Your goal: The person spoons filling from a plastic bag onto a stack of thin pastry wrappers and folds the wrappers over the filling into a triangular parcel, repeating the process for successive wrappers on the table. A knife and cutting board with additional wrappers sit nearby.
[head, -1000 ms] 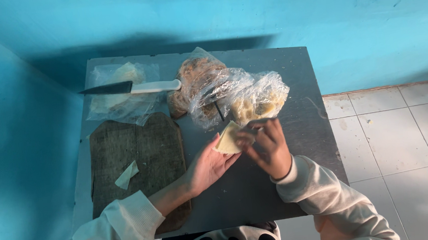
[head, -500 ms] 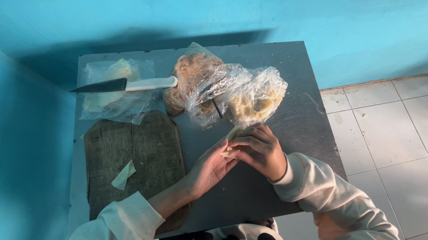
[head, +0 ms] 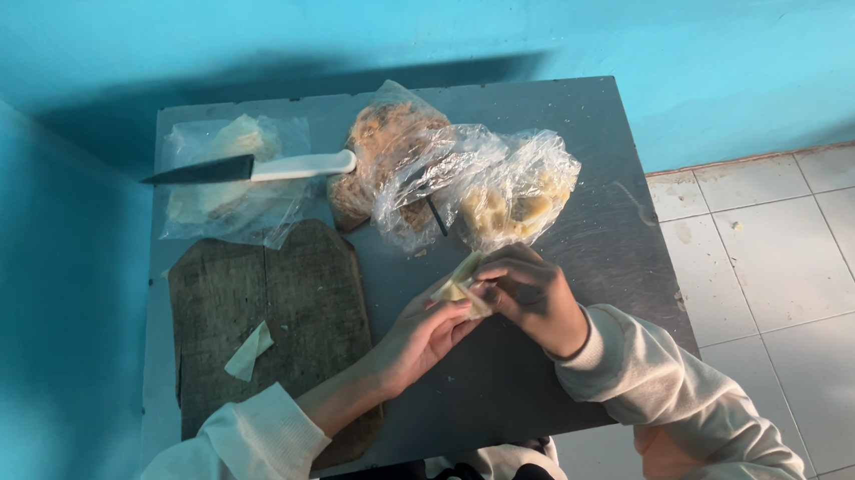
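Room: blue walls (head: 432, 19) on two sides; pale floor tiles (head: 799, 244) at the right.
Bench (head: 605, 197): small grey top pushed into the corner, scuffed and dusted with crumbs, so everything sits within arm's reach.
Board (head: 281, 300): worn dark wood, flat on the bench's left half, one pale scrap (head: 248, 351) lying on it.
Bags: a clear bag (head: 519, 188) of pale yellow pieces lies open toward the hands, likely for easy picking; a second bag (head: 382, 158) of browner stuff touches it; a third, flatter bag (head: 228, 179) lies at the far left.
Knife (head: 252, 167): dark blade, white handle, resting across the flat bag, well apart from both hands.
Left hand (head: 419, 336): palm up beneath the slice, fingers half curled and holding its lower edge, seemingly as support.
Right hand (head: 532, 293): fingers pinched closed on the slice's upper edge, just below the open bag.
Slice (head: 458, 280): thin, pale yellow, held between both hands above the bench's middle, tilted; whether it is being folded or peeled I cannot tell.
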`<state>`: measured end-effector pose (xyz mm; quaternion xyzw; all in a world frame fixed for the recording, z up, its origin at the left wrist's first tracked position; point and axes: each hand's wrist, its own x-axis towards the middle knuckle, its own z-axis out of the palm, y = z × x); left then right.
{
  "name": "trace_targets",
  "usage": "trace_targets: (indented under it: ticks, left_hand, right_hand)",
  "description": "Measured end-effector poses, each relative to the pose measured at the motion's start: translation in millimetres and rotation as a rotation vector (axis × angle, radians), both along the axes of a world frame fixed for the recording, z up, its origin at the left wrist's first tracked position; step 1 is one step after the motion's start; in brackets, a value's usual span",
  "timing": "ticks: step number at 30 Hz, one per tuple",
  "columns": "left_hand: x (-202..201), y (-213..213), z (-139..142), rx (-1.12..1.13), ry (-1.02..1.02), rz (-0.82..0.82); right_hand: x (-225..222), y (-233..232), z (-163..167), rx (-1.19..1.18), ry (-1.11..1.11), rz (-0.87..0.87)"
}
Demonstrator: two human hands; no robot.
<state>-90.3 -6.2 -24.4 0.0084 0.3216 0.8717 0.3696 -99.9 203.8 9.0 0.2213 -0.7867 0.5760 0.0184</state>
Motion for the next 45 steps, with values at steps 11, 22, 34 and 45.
trace_targets:
  ticks: [11, 22, 34, 45]
  left_hand:
    - [-3, -6, 11, 0.101, -0.106, 0.03]
    - [-11, -18, 14, -0.065, 0.135, 0.44]
    - [-13, -20, 38, -0.082, 0.134, 0.578]
    - [-13, -20, 39, -0.083, 0.169, 0.569]
  right_hand:
    - [-4, 19, -14, -0.499, -0.336, -0.294]
    - [-4, 20, 2, -0.455, -0.122, -0.408]
    - [-8, 2, 9, 0.331, 0.3, 0.01]
    - [-12, 10, 35, 0.622, 0.345, 0.056]
